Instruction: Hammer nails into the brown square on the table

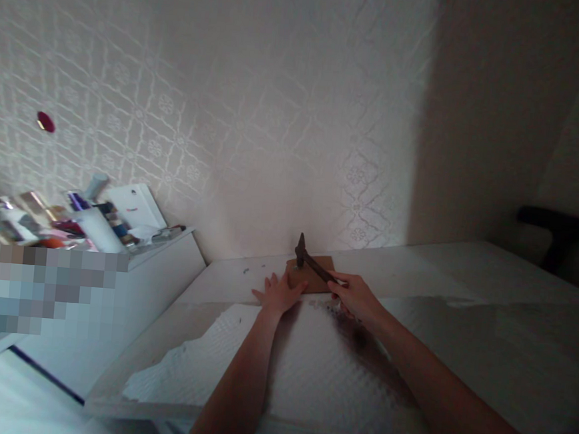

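My right hand (356, 294) is closed around the handle of a dark hammer (316, 266). The hammer's head is over the left part of a flat brown board (317, 283), close to its surface; I cannot tell whether it touches. My left hand (279, 292) lies with spread fingers at the board's near left corner, the fingertips partly on it. A small light spot shows under the hammer head, too small to name. Some tiny dark bits (246, 270) lie on the white surface left of the board.
A crumpled white paper sheet (199, 344) covers part of the white table (416, 264) under my forearms. Bottles and small items, with a white box (137, 206), crowd the cabinet at left. The patterned wall (275, 142) rises behind the table. A dark armrest shape (559, 225) stands at right.
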